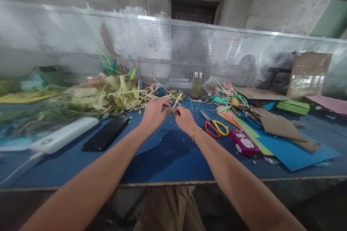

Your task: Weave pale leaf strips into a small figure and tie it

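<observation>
Both of my hands meet over the middle of the blue table (168, 158). My left hand (154, 112) and my right hand (184, 118) are closed in pinches on a thin pale strip of dried leaf (176, 101) that sticks up between them. A gold bracelet (194, 132) sits on my right wrist. A heap of pale husks and leaf strips (114, 95) lies just beyond my left hand. Scissors with red and yellow handles (215, 127) lie right of my right hand.
A black phone (107, 133) and a white power bank (63, 135) lie at left. A pink box (244, 142), coloured paper sheets (292, 151) and brown card (282, 126) lie at right. A glass jar (196, 85) stands by the perforated metal screen (217, 54).
</observation>
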